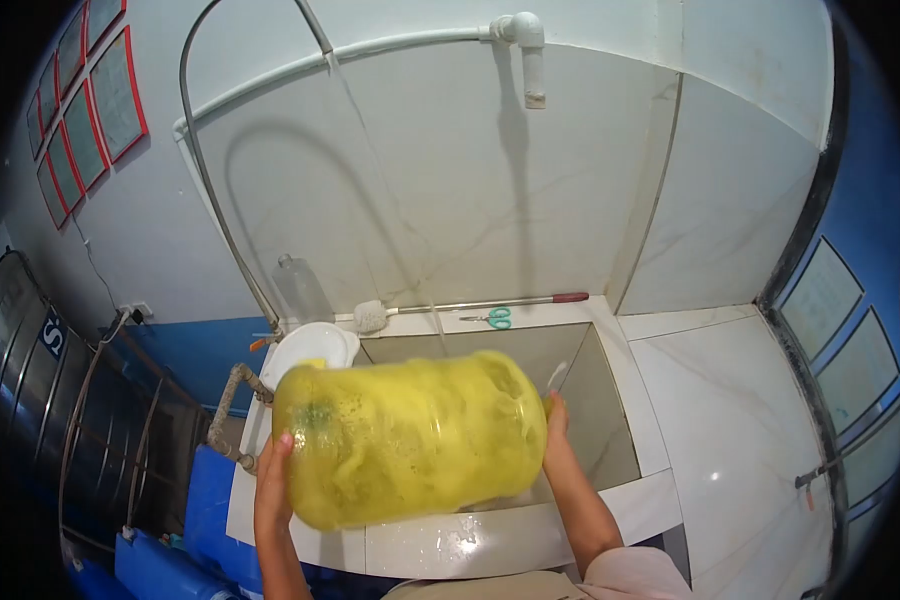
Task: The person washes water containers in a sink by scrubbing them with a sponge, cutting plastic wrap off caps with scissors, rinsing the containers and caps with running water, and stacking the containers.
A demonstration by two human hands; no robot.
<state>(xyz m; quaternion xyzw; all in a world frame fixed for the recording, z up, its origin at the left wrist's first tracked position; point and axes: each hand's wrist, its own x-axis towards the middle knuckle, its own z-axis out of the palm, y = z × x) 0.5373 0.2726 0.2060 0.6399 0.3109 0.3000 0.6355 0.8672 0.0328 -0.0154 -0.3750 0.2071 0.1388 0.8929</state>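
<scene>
A large yellow translucent jug (410, 440) is held on its side over a tiled basin (610, 430), its surface wet. My left hand (273, 480) presses against the jug's left end, with part of the fingers hidden. At the opposite end my right hand (556, 425) grips the jug by its neck side, fingers partly hidden behind it. Water runs down from the grey hose (315, 25) toward the basin, just behind the jug. Drops lie on the basin's front ledge (450, 545).
Behind the basin lie a long-handled brush (470, 304) and green-handled scissors (498, 318). A white round lid or bowl (315, 345) stands at the back left. Blue containers (210, 510) are below left, near a dark tank (50, 400). A white pipe outlet (534, 85) projects above.
</scene>
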